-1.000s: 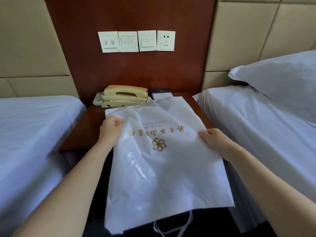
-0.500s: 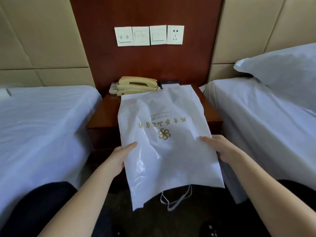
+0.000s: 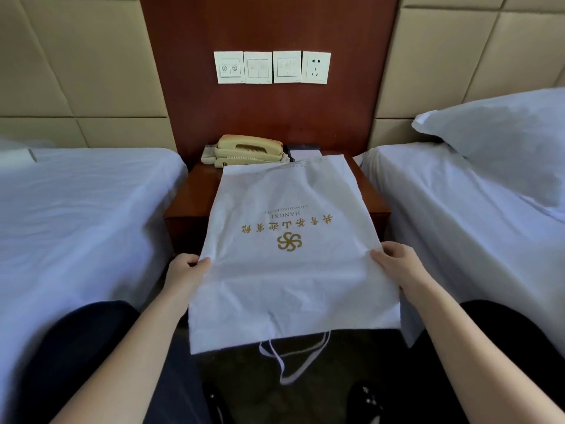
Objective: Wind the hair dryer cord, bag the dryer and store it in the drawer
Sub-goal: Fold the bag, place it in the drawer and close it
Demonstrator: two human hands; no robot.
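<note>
A flat white drawstring bag (image 3: pixel 290 280) with gold print lies stretched from the wooden nightstand (image 3: pixel 195 194) toward me. Its drawstring loop (image 3: pixel 293 359) hangs from the near edge. My left hand (image 3: pixel 188 270) pinches the bag's left edge. My right hand (image 3: pixel 397 263) grips the right edge. The bag looks flat. No hair dryer or cord shows in this view, and the nightstand's drawer front is hidden behind the bag.
A beige telephone (image 3: pixel 247 149) and a notepad (image 3: pixel 304 153) sit at the back of the nightstand. Switches and a socket (image 3: pixel 316 67) are on the wood panel above. Beds with white sheets flank both sides; a pillow (image 3: pixel 504 127) lies right.
The bag has been drawn back off the nightstand toward me. Both hands slid down its side edges, nearer its drawstring end. The view pulled back and my legs came into sight.
</note>
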